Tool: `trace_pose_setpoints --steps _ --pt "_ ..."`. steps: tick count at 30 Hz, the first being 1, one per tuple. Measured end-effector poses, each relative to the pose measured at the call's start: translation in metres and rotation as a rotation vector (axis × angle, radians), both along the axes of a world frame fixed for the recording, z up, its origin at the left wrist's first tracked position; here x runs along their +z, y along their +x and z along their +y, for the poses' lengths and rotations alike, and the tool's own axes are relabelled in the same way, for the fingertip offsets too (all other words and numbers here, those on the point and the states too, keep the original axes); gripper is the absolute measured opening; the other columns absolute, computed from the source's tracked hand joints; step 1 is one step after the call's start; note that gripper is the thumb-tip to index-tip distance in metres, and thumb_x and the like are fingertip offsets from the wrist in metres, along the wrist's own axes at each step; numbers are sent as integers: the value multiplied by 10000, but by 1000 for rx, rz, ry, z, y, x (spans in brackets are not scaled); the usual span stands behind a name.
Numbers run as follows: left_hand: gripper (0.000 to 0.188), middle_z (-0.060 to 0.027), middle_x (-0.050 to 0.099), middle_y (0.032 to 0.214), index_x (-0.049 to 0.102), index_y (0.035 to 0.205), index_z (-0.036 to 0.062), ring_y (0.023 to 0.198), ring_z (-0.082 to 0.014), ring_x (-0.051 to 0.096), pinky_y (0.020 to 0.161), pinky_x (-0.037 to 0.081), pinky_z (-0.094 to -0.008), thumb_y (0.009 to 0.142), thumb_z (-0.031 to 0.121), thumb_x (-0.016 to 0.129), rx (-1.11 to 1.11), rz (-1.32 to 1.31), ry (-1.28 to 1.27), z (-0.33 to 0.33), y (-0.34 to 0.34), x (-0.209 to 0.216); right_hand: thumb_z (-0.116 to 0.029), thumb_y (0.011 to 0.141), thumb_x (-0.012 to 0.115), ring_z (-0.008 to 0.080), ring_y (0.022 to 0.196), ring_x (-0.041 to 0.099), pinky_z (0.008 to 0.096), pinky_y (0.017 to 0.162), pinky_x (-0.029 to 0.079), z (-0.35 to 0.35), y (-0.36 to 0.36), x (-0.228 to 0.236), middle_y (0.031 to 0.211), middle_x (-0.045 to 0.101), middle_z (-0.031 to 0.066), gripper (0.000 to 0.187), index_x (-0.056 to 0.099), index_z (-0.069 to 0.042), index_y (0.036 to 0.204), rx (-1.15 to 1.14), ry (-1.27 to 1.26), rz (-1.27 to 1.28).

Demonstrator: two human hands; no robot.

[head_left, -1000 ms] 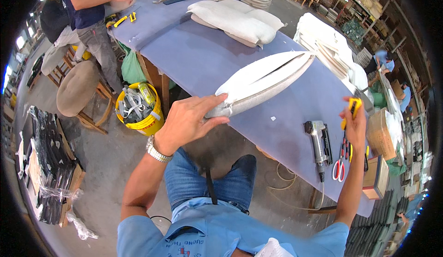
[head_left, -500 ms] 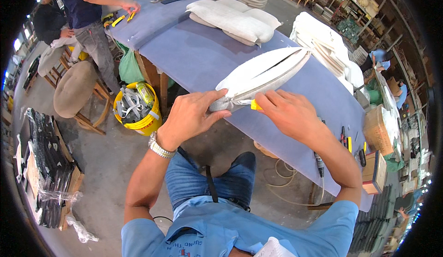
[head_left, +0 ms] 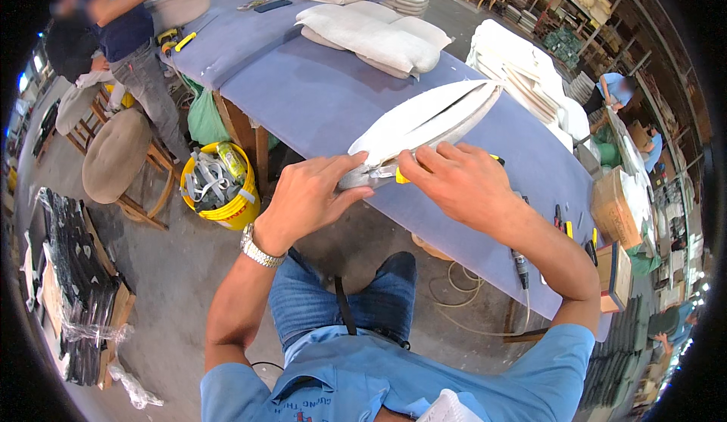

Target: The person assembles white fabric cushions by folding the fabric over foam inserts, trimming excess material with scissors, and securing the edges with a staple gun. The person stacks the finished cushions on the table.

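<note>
Pale seat cushion [head_left: 409, 123], overhanging tabletop [head_left: 280, 81] edge.
Left hand [head_left: 307, 199]: fingers clamped on near end. Right hand [head_left: 462, 183]: fingers clamped on yellow utility knife [head_left: 400, 177]; slipping blade could cut left hand.

Bare desk [head_left: 284, 93] leaves passage left of the held cushion [head_left: 413, 123] and along a strip to its right, while 1 pale cushion pile [head_left: 375, 36] blocks the way beyond, 1 white stack [head_left: 515, 74] the far right and 1 cardboard box [head_left: 615, 211] the right edge.
</note>
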State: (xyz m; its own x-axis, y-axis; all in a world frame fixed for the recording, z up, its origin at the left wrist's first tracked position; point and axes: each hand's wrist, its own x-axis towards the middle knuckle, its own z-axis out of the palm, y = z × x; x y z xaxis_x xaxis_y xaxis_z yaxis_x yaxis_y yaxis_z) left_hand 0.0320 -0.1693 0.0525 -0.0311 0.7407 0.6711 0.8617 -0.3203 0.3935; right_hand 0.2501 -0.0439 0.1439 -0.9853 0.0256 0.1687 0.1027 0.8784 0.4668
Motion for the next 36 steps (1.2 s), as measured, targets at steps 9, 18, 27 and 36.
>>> trace_pose_setpoints --steps 9,18,27,36 --pt "476 -128 700 802 716 1204 74 634 -264 653 595 511 -365 808 304 844 -10 -44 -42 -2 2 4 -157 862 661 230 867 721 354 696 592 17 -4 -8 958 667 51 305 563 -108 1146 -37 -69 -32" --pt "463 -139 687 753 675 1140 46 668 -289 685 612 525 -381 815 330 843 5 -90 -137 -2 1 4 -134 880 629 262 885 718 411 682 595 26 1 -3 961 667 57 265 552 -101 1131 -30 -175 -67" --pt "477 -140 696 776 647 1121 53 691 -309 694 626 529 -384 805 346 852 23 -111 -165 -4 -1 4 -122 892 609 277 901 717 416 671 591 15 -4 0 933 664 73 186 543 -90 1063 29 -179 -49" --pt "503 -132 682 754 639 1144 63 691 -301 687 622 526 -387 798 358 856 17 -87 -156 -4 2 3 -132 888 625 264 875 719 394 674 591 13 -5 -5 924 668 62 225 557 -92 1098 41 -186 -32"
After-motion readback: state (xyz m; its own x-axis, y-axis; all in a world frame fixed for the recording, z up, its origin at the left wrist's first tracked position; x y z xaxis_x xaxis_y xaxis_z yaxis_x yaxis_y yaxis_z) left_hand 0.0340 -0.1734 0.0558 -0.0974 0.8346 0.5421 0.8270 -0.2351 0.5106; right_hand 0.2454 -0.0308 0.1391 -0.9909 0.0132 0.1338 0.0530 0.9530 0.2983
